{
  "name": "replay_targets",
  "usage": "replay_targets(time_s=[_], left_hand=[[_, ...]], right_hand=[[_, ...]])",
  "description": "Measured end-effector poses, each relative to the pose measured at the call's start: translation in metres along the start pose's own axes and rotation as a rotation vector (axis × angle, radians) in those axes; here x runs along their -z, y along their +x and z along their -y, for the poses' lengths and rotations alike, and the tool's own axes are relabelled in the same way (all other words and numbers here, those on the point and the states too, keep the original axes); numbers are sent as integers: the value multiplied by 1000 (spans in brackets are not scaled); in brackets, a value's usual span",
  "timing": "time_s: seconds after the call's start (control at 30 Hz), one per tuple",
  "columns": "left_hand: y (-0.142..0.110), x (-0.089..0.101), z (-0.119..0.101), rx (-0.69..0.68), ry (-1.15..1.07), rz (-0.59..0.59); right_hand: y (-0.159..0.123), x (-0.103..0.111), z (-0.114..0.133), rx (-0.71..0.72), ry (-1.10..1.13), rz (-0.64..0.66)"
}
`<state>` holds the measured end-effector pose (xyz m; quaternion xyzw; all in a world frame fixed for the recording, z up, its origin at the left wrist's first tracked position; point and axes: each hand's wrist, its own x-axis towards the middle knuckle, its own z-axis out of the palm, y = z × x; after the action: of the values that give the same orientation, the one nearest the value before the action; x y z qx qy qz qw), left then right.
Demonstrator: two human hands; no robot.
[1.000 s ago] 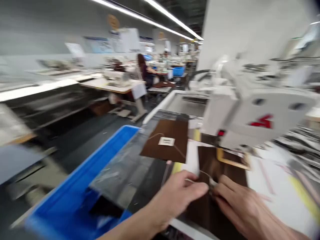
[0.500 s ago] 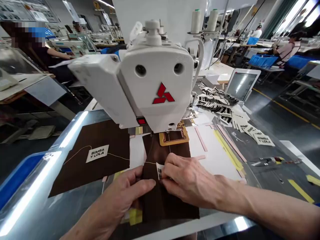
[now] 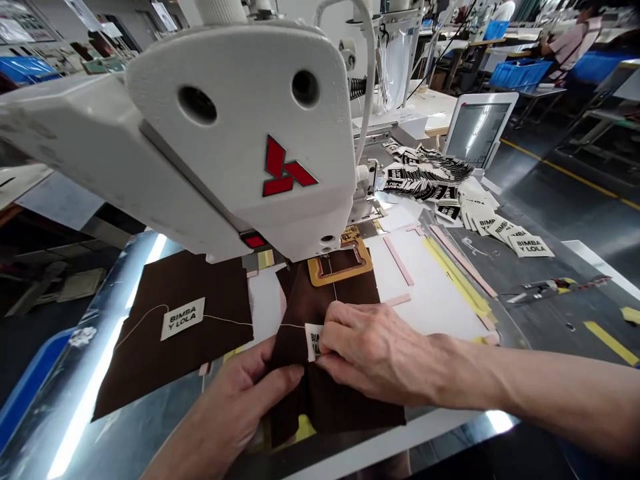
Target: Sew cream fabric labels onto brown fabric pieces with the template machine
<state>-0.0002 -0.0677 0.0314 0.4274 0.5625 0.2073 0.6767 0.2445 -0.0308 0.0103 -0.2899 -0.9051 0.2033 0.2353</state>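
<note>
My left hand (image 3: 240, 400) pinches the left edge of a dark brown fabric piece (image 3: 360, 398), thumb on top. My right hand (image 3: 380, 353) is closed at the white label (image 3: 312, 341) on that piece, its fingers covering the label's right part. A thread runs left from this label to a second brown piece (image 3: 135, 367), which bears a "BIMBA Y LOLA" label (image 3: 183, 319). Another thread leads up from my right hand to the tan clamp frame (image 3: 316, 275) under the head of a white sewing machine (image 3: 240, 87). The far end of the held fabric lies under that frame.
Piles of labels (image 3: 425, 180) and a fanned row of labels (image 3: 533, 245) lie at the right. Thread snips (image 3: 535, 290) rest near yellow tape strips (image 3: 610, 341). A tablet-like screen (image 3: 477, 130) stands behind. At the left edge is a blue bin (image 3: 30, 380). A person (image 3: 573, 40) sits far right.
My view has moved closer to the machine, which now looks larger and further left. The held fabric's near edge is lifted and bent more. Both hands keep their grip.
</note>
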Motion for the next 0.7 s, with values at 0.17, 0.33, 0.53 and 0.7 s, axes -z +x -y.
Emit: replay_targets(time_s=[0.17, 0.33, 0.53, 0.7], left_hand=[[-3, -3, 4, 114, -106, -68], [-2, -3, 4, 120, -110, -50], [-3, -5, 3, 64, -71, -79], [-3, -7, 5, 100, -88, -91]], right_hand=[[0, 0, 0, -18, 45, -5], [1, 1, 1, -23, 38, 16], [1, 0, 0, -13, 27, 18], [2, -1, -2, 5, 9, 12]])
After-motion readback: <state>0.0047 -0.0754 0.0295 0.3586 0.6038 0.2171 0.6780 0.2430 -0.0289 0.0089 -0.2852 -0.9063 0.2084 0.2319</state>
